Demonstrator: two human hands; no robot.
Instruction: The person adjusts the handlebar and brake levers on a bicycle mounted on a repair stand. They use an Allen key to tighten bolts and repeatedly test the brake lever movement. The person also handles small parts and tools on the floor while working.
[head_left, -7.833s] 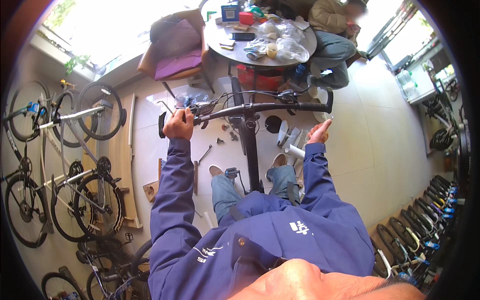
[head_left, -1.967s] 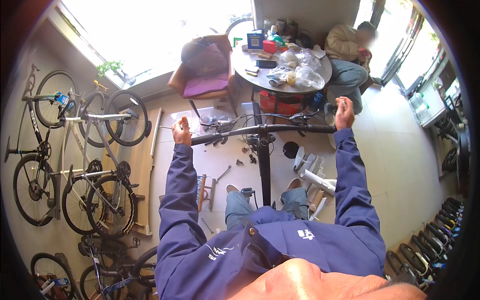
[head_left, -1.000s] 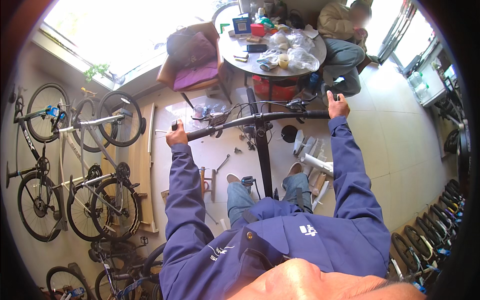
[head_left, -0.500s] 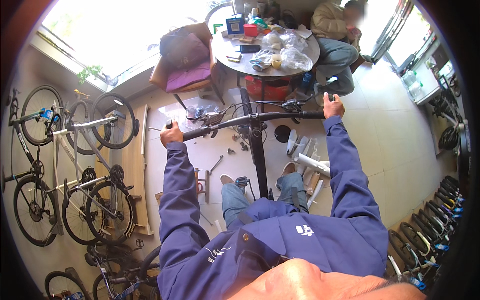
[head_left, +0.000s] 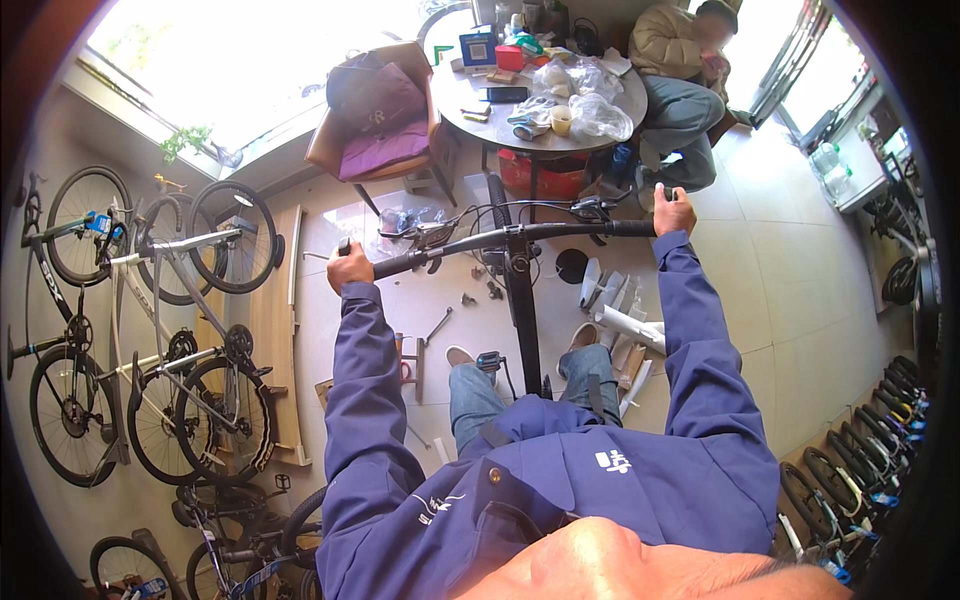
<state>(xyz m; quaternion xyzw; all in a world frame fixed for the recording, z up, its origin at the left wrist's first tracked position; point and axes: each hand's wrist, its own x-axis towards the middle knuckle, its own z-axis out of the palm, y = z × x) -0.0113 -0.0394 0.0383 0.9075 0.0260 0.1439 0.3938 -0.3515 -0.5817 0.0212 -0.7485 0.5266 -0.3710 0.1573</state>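
Observation:
A black bicycle handlebar (head_left: 470, 243) stretches crosswise in front of me, on a bike whose dark frame tube (head_left: 522, 310) runs back between my legs. My left hand (head_left: 350, 266) is closed around the bar's left end, and a short dark end piece pokes up past the fingers. At the opposite end, my right hand (head_left: 675, 212) grips the bar with its fingers wrapped round. Brake levers and cables (head_left: 590, 206) sit ahead of the bar. Beyond them shows the front tire (head_left: 498, 200), partly hidden. One pedal (head_left: 490, 362) is beside my left leg.
Loose bolts, a wrench-like tool (head_left: 438, 325) and white wrapping pieces (head_left: 630, 328) lie on the tiled floor. Ahead stand a cluttered round table (head_left: 480, 122), a chair (head_left: 385, 150) and a seated person (head_left: 685, 90). Bicycles (head_left: 150, 320) line the left; more wheels (head_left: 830, 480) stand at right.
The view has shifted slightly, so the room sits a little farther right. Both hands keep their hold on the handlebar. The seated person's head shows more fully.

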